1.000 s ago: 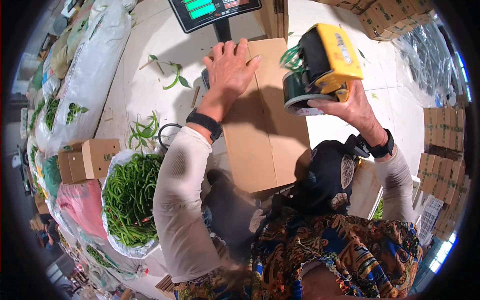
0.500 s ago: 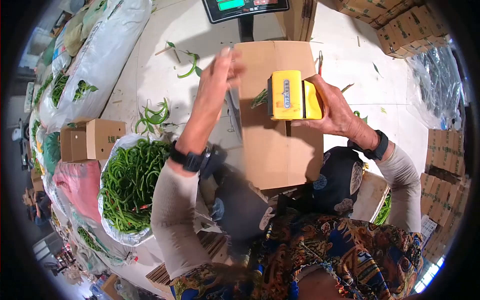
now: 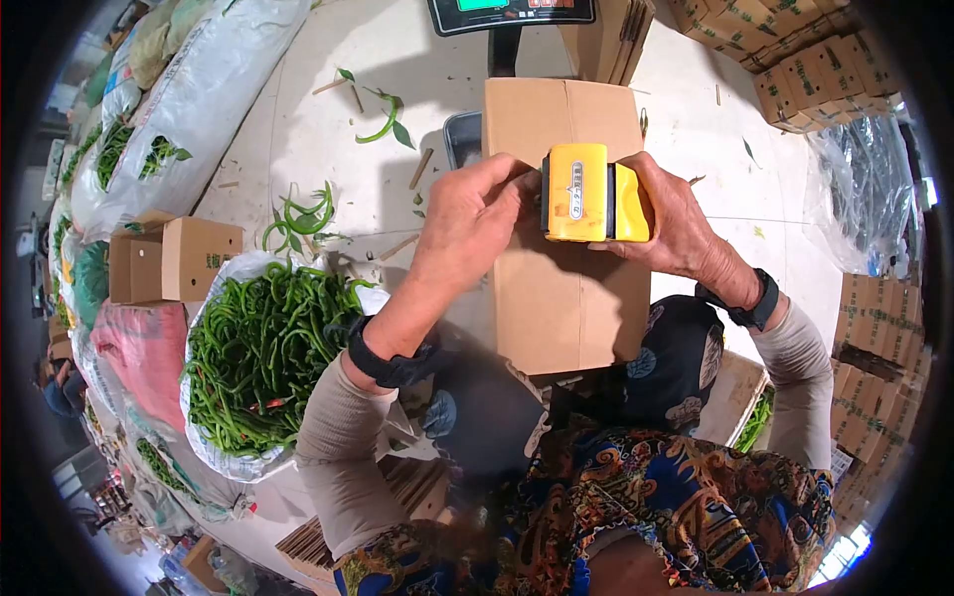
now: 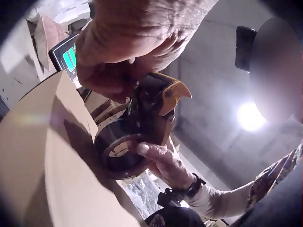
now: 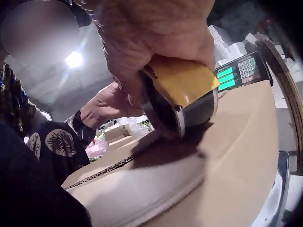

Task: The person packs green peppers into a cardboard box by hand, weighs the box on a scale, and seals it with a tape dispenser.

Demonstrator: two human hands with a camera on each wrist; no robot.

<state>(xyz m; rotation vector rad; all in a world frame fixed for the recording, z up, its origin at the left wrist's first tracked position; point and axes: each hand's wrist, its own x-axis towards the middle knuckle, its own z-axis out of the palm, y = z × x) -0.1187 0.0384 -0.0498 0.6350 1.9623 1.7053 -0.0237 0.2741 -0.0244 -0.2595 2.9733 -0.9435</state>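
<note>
A yellow packing tape dispenser [image 3: 579,194] is gripped by my right hand [image 3: 678,214] above a closed cardboard box [image 3: 568,308]. In the left wrist view, the dark tape roll [image 4: 108,151] hangs below it, with the right thumb against its ring. My left hand [image 3: 467,217] reaches from the other side, fingers bent, with its tips right at the dispenser's black front edge. Those fingertips are partly hidden, and I cannot tell whether they pinch the tape's end. The right wrist view has the dispenser [image 5: 184,82] close over the box's top.
A scale display [image 3: 512,14] stands beyond the box. To the left sit a white sack of green chillies [image 3: 263,358], a small open carton [image 3: 179,258] and a long white sack [image 3: 199,109]. Loose chillies [image 3: 378,124] lie on the floor. Stacked cartons [image 3: 830,79] line the right.
My right hand has brought the tape dispenser in from the right over the box. My left hand has lifted off the box's far left edge and come to the dispenser's front.
</note>
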